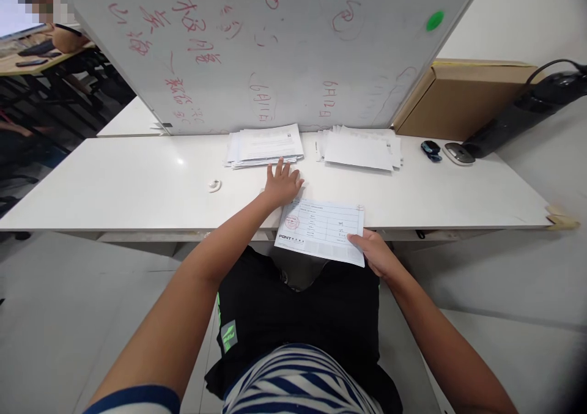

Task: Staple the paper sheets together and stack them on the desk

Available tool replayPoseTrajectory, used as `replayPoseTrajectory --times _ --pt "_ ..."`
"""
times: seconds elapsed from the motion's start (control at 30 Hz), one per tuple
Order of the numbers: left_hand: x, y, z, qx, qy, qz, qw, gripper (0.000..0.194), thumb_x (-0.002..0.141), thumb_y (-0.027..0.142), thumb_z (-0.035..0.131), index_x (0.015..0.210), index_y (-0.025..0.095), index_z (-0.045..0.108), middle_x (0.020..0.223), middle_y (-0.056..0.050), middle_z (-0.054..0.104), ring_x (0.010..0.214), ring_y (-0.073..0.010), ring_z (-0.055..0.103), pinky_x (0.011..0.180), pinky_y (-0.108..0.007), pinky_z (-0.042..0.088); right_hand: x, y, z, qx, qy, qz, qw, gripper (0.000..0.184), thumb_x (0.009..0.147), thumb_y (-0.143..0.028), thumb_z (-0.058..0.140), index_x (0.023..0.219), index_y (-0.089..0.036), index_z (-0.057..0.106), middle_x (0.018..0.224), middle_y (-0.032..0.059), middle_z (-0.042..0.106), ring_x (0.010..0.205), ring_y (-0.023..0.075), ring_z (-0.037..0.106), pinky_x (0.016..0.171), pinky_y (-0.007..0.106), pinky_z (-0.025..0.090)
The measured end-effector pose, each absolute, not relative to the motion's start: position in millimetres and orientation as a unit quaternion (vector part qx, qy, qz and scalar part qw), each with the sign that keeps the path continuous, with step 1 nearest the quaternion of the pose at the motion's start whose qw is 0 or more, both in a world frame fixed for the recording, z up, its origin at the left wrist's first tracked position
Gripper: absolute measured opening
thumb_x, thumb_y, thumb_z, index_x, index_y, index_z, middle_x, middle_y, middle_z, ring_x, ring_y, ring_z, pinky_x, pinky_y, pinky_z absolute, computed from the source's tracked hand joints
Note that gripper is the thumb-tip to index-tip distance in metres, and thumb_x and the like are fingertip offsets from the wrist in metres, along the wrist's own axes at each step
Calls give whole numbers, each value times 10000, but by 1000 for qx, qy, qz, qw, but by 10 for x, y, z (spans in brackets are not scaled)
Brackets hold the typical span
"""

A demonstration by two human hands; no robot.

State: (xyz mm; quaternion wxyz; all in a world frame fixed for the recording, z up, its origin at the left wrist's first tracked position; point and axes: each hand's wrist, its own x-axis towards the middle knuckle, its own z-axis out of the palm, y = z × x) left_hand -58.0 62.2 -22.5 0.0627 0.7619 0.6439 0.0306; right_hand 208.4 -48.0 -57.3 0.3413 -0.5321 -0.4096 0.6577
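Observation:
My left hand [282, 183] lies flat on the white table [137, 188], fingers stretched out, just below a stack of papers [265, 146] and touching the top left corner of a printed form [321, 229]. The form has a red stamp and hangs over the table's front edge. My right hand [373, 252] pinches the form's lower right corner. A second stack of papers [360, 148] lies to the right of the first.
A whiteboard [275, 41] with red writing leans at the table's back. A cardboard box [463, 99], a black device [527, 111], a mouse [457, 153] and a small dark object [431, 150] sit at the right. A small round white object [213, 185] lies left. Another person is at far upper left.

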Motion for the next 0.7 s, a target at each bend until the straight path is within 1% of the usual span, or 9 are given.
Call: replayPoseTrajectory --times 0.27,0.53,0.7 --pt "-600 645 -235 761 643 19 86 579 959 438 147 1402 147 380 1548 -124 212 1443 -310 -17 1127 -573 48 2067 -503 -531 -537 -409 654 343 284 763 -278 655 1023 -170 692 1062 83 714 979 254 669 918 412 514" --pt "-605 638 -224 764 639 15 90 573 959 443 134 1395 167 383 1544 -122 221 1442 -318 -19 1124 -576 59 2059 -520 -511 -540 -418 644 346 300 763 -289 653 1034 -164 692 1084 78 707 978 246 666 960 416 485" --pt "-630 621 -214 762 637 27 112 584 958 477 122 1393 180 376 1544 -106 224 1443 -308 1 1131 -560 89 2075 -510 -584 -537 -425 643 343 314 767 -297 643 1049 -165 687 1086 75 707 978 243 666 939 401 498"
